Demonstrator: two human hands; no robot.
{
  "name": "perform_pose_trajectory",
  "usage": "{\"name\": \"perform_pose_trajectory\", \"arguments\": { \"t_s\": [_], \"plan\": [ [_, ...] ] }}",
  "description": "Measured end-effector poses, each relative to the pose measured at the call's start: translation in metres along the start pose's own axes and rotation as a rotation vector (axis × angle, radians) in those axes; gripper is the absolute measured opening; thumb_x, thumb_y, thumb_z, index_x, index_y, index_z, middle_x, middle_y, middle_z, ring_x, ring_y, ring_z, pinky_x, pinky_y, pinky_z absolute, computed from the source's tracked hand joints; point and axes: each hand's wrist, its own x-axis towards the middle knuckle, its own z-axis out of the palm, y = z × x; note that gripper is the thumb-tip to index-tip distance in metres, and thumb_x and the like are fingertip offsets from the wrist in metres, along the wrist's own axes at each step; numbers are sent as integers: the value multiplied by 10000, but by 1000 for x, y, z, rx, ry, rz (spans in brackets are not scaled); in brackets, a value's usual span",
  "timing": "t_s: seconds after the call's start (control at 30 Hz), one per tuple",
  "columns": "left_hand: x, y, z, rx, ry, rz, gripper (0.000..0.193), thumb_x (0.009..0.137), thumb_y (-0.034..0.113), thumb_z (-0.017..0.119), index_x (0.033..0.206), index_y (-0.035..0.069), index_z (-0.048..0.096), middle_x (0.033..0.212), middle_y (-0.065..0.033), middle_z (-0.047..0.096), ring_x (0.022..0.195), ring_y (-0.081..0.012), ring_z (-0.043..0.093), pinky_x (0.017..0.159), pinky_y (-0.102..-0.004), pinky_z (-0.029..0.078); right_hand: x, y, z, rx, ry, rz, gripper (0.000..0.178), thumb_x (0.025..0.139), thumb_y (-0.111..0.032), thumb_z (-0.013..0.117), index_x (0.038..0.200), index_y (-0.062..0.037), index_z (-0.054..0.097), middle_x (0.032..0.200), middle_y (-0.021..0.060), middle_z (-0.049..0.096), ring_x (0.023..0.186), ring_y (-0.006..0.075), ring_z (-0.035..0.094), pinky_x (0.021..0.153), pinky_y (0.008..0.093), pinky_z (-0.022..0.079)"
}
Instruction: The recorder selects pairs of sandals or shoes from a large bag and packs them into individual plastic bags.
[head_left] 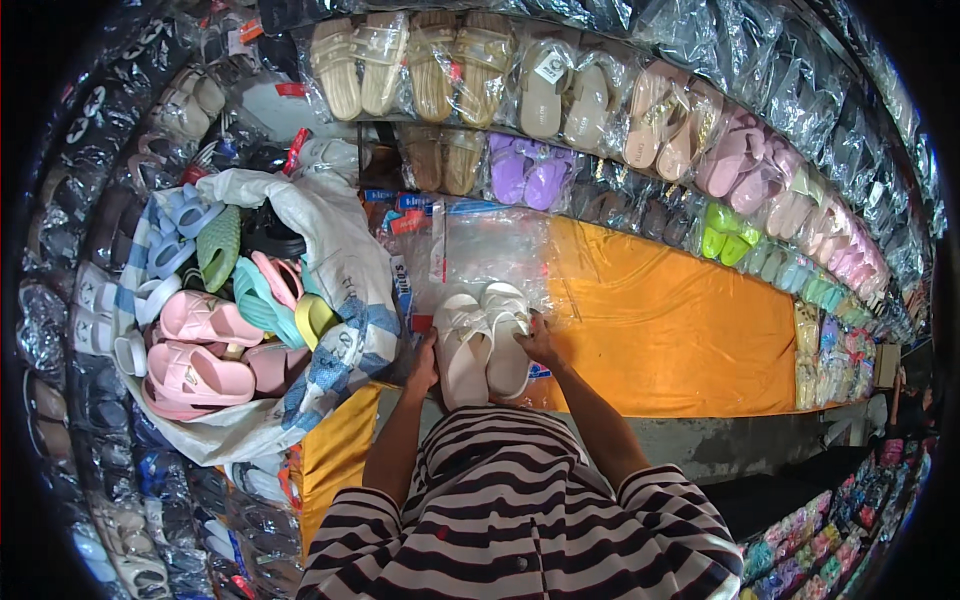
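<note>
A pair of off-white slippers [465, 365] with crossed straps is in front of my body, side by side, toes pointing away. My left hand [425, 362] grips the outer side of the left slipper. On the other side, my right hand [540, 340] has its fingers closed at the right slipper's outer edge. Just beyond the toes lie clear plastic bags [490, 245] on the orange cloth [680, 320]. Part of each hand's grip is hidden by the slippers and the plastic.
At my left stands a large white-and-blue sack [350, 260] full of loose slippers, including pink slides [200, 375] and a green clog [218, 248]. Racks of plastic-wrapped sandals [545, 90] curve around the far side and both flanks. Purple slippers [530, 170] sit beyond the bags.
</note>
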Motion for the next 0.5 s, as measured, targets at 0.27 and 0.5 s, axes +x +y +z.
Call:
{"name": "perform_pose_trajectory", "arguments": {
  "t_s": [0.27, 0.5],
  "plan": [
    [2, -15, 2, -61, 27, 74, 602, 881, 469, 539, 1328, 84, 422, 1341, -93, 456, 1207, -248, 427, 1014, -377, 334, 3, 42, 18, -266, 37, -148, 727, 739, -91, 662, 1359, 12, 295, 1245, 225, 473, 1174, 315, 464, 967, 390, 398],
    [47, -26, -15, -61, -16, 236, 441, 861, 336, 539, 1225, 101, 453, 1156, -94, 500, 1078, -251, 470, 944, -412, 375, 9, 6, 16, 14, 120, 111, 607, 785, -91, 648, 1302, 50, 362, 1220, 206, 503, 1162, 304, 492, 1003, 389, 363]
  ]
}}
